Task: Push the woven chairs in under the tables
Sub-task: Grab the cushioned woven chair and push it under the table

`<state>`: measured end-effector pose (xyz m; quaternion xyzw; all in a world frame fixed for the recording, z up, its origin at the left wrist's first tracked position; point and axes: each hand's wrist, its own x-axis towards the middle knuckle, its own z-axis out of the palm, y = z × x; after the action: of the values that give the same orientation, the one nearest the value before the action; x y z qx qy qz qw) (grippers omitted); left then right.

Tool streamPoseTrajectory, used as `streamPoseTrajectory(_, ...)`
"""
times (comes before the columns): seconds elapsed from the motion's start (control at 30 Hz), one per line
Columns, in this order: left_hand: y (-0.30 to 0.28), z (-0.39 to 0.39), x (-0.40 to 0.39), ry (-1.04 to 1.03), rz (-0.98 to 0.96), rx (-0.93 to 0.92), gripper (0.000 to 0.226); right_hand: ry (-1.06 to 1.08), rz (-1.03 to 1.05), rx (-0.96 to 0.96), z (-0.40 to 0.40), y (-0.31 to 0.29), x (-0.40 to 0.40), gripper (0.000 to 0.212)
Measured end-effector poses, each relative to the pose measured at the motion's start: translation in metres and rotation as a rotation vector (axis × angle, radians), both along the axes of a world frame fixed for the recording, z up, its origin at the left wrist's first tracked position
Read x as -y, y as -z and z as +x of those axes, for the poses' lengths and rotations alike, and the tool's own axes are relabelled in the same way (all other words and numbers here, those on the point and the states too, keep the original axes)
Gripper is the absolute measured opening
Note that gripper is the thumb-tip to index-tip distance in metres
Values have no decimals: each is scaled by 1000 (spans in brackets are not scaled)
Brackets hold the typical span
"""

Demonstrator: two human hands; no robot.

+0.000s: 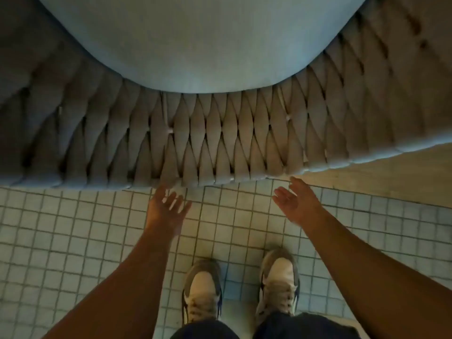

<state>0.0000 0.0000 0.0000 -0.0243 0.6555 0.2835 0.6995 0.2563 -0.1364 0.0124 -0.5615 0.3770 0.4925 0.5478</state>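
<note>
A woven chair (pixel 220 133) fills the upper half of the head view, seen from above; its curved back of thick grey-beige braided straps wraps around a pale grey seat cushion (pixel 195 40). My left hand (pixel 167 206) hangs just short of the chair back's top rim, fingers spread, holding nothing. My right hand (pixel 297 201) is also empty with fingers apart, its fingertips nearly touching the rim a little to the right of centre. No table is in view.
I stand on a floor of small square pale tiles (pixel 73 241), my two grey-and-cream sneakers (pixel 241 287) close behind the chair. A strip of smooth tan flooring (pixel 381 177) runs at the right, beyond the tiles.
</note>
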Motion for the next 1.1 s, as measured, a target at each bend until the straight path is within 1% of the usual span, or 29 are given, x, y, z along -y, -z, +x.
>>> streamPoseTrajectory(0.03, 9, -2, -2, -11, 10, -4, 38, -4, -26, 27, 3, 8, -3, 45)
streamPoseTrajectory(0.07, 17, -3, -5, 2, 34, 5, 40, -21, -21, 70, 8, 16, -7, 36)
streamPoseTrajectory(0.13, 33, -6, -10, 14, 85, 65, 39, -14, 16, 135, 17, 28, -15, 21)
streamPoseTrajectory(0.17, 40, -6, -13, 21, 106, 113, 38, -3, 41, 150, 20, 35, -20, 18)
streamPoseTrajectory(0.23, 46, -7, -19, 29, 134, 119, 43, 1, 65, 176, 21, 40, -24, 19)
streamPoseTrajectory(0.33, 52, -8, -29, 36, 149, 102, 66, -22, 116, 168, 22, 43, -24, 24)
streamPoseTrajectory(0.37, 53, -8, -30, 45, 156, 97, 70, -27, 127, 164, 22, 43, -23, 27)
streamPoseTrajectory(0.47, 48, -12, -28, 79, 156, 76, 68, -38, 142, 159, 22, 36, -18, 30)
streamPoseTrajectory(0.53, 33, -16, -24, 94, 147, 64, 66, -46, 125, 157, 16, 22, -13, 28)
streamPoseTrajectory(0.6, 8, -25, -17, 120, 138, 50, 66, -53, 89, 160, 6, 0, -4, 24)
streamPoseTrajectory(0.67, -28, -36, -6, 121, 115, 13, 64, -60, 53, 145, -6, -36, 7, 25)
streamPoseTrajectory(0.8, -115, -54, 23, 159, 90, -58, 55, -70, -16, 134, -29, -119, 34, 44)
streamPoseTrajectory(0.9, -191, -67, 43, 137, 17, -91, 48, -85, -99, 130, -44, -195, 53, 53)
streamPoseTrajectory(1.03, -292, -82, 62, 142, -64, -158, 58, -116, -188, 122, -65, -299, 71, 48)
streamPoseTrajectory(1.1, -340, -87, 66, 147, -92, -189, 59, -89, -236, 118, -75, -346, 75, 54)
